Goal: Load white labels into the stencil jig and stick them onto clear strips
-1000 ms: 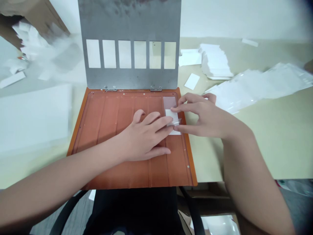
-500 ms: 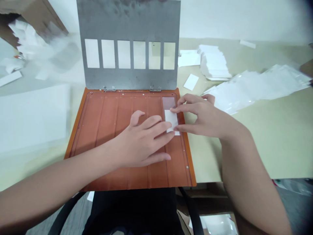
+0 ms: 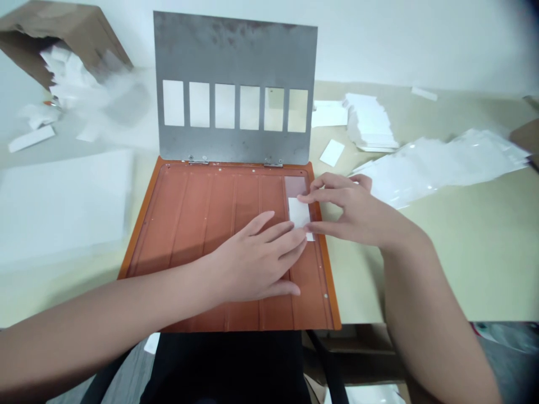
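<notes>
A long worktop (image 3: 475, 247) carries everything here, with an orange tray (image 3: 189, 224) at its centre and a grey metal plate (image 3: 236, 147), cut with six windows, standing hinged along the tray's far edge. To the right lie a strip of clear sleeves (image 3: 442, 165) and a stack of white cards (image 3: 368, 120); a cardboard box (image 3: 29, 42) spills white scraps at the far left. The left hand (image 3: 256, 264) lies flat and open on the tray, fingers spread, their tips at the lower end of a white card (image 3: 298, 213). That card sits in the tray's rightmost channel, held in a narrow pinch by the right hand (image 3: 353, 210), between fingertips and thumb
</notes>
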The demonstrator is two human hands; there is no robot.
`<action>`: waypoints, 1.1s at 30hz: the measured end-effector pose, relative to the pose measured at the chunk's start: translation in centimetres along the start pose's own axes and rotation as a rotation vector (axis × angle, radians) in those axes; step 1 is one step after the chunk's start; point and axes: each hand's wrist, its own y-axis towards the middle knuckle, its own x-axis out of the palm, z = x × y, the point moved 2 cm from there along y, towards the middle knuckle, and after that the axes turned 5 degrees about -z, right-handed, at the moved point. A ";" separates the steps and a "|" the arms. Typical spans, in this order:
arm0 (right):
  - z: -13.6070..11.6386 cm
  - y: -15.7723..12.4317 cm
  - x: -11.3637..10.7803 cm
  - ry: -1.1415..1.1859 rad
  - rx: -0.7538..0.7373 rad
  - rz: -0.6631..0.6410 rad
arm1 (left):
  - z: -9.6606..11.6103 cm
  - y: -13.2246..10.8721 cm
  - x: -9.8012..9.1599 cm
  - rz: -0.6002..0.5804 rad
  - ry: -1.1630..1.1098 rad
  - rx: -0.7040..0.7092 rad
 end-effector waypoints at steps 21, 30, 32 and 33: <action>-0.2 0.2 0.0 0.016 0.010 -0.019 | 0.3 -0.2 0.4 0.032 -0.001 -0.028; 0.0 0.3 0.1 0.016 0.007 -0.008 | 0.4 -0.1 0.4 0.028 0.006 -0.033; 0.0 0.3 0.2 0.010 -0.002 0.000 | 0.4 -0.1 0.3 0.029 0.010 -0.035; 0.1 0.3 0.3 0.005 -0.007 0.003 | 0.3 -0.1 0.3 0.030 0.013 -0.036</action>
